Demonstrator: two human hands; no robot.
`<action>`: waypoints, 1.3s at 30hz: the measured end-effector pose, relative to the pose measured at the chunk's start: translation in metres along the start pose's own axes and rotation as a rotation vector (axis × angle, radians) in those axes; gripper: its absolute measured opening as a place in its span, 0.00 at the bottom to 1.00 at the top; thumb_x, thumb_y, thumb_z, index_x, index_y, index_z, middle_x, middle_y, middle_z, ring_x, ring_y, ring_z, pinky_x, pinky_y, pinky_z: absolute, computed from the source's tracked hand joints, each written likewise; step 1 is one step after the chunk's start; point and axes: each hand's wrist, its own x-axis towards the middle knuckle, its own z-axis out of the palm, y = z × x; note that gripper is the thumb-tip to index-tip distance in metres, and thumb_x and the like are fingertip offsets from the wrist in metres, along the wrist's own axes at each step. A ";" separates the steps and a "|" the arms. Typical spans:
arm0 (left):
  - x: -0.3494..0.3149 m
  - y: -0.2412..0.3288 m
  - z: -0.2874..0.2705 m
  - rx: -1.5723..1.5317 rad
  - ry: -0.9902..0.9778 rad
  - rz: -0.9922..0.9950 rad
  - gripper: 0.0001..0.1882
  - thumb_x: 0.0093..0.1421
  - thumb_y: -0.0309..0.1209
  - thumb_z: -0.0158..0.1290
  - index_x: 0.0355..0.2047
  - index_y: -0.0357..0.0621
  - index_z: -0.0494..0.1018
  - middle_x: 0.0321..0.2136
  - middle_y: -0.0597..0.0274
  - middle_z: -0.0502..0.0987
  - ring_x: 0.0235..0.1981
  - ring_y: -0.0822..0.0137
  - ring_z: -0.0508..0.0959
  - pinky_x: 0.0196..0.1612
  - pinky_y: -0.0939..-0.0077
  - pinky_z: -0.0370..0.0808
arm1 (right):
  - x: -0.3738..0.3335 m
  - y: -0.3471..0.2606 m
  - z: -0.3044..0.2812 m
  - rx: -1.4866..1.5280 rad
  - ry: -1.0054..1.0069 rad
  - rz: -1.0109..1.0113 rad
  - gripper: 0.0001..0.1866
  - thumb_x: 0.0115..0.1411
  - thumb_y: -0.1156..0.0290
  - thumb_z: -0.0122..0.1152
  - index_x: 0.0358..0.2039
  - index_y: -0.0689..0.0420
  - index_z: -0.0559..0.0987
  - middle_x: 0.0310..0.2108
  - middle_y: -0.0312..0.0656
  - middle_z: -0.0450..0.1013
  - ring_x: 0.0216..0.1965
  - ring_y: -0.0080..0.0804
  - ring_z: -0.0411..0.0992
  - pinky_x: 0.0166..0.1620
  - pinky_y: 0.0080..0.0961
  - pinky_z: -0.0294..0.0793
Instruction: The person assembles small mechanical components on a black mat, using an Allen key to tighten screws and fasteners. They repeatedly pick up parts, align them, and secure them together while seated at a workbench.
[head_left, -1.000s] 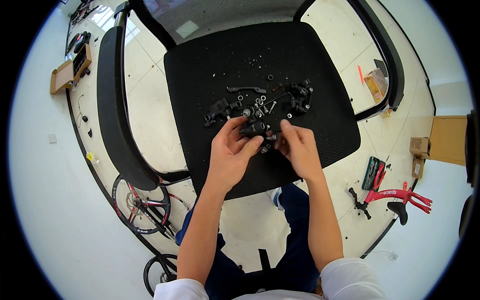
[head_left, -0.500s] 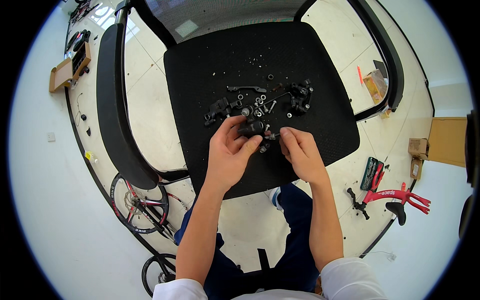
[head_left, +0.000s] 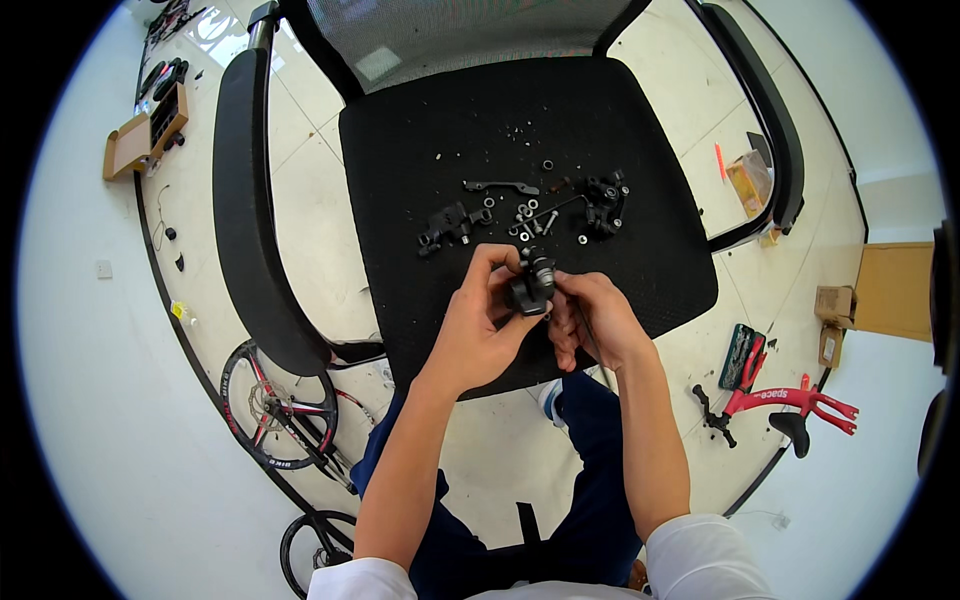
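Above the front part of a black chair seat, my left hand is closed around a black bicycle brake caliper with a silver bolt and washers at its top. My right hand is beside it, thumb and fingers pinched near the caliper's right side. A thin dark rod, perhaps a hex key, runs down from those fingers; its end is hidden. Beyond the hands lie a second black caliper, another black caliper with a thin rod, a black bracket, and several silver bolts and washers.
Black armrests flank the seat, and a mesh backrest rises behind it. A bicycle wheel is on the floor at left. To the right are a red bike frame and small cardboard boxes. An open carton lies far left.
The caliper has been turned in my left hand, so its silver bolt now shows at the top. My right hand has moved slightly down, and a thin rod shows in it.
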 end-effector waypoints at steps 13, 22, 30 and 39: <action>-0.003 0.013 -0.008 -0.244 -0.007 -0.237 0.21 0.66 0.22 0.50 0.56 0.41 0.54 0.51 0.48 0.76 0.50 0.68 0.76 0.51 0.72 0.73 | -0.003 0.004 0.005 -0.284 -0.029 -0.099 0.27 0.72 0.59 0.42 0.18 0.63 0.71 0.12 0.43 0.68 0.11 0.31 0.70 0.17 0.25 0.73; -0.002 0.019 -0.007 -0.468 0.031 -0.285 0.23 0.67 0.22 0.45 0.59 0.41 0.50 0.58 0.43 0.70 0.60 0.57 0.72 0.56 0.66 0.71 | -0.009 0.012 0.012 -0.543 0.046 -0.377 0.24 0.73 0.59 0.41 0.22 0.59 0.70 0.12 0.36 0.66 0.12 0.21 0.65 0.16 0.17 0.63; -0.002 0.008 0.001 -0.271 -0.001 -0.077 0.23 0.62 0.12 0.42 0.55 0.41 0.54 0.57 0.41 0.71 0.59 0.59 0.73 0.60 0.67 0.70 | -0.006 0.015 0.024 0.092 0.060 -0.093 0.26 0.73 0.58 0.41 0.18 0.58 0.66 0.11 0.39 0.64 0.09 0.24 0.61 0.11 0.21 0.57; -0.004 0.010 0.002 -0.212 0.104 -0.138 0.16 0.60 0.14 0.49 0.48 0.36 0.67 0.46 0.55 0.75 0.49 0.66 0.76 0.53 0.73 0.73 | 0.000 0.022 0.021 -0.059 0.010 -0.185 0.27 0.74 0.56 0.40 0.17 0.55 0.62 0.10 0.34 0.59 0.08 0.19 0.53 0.11 0.19 0.50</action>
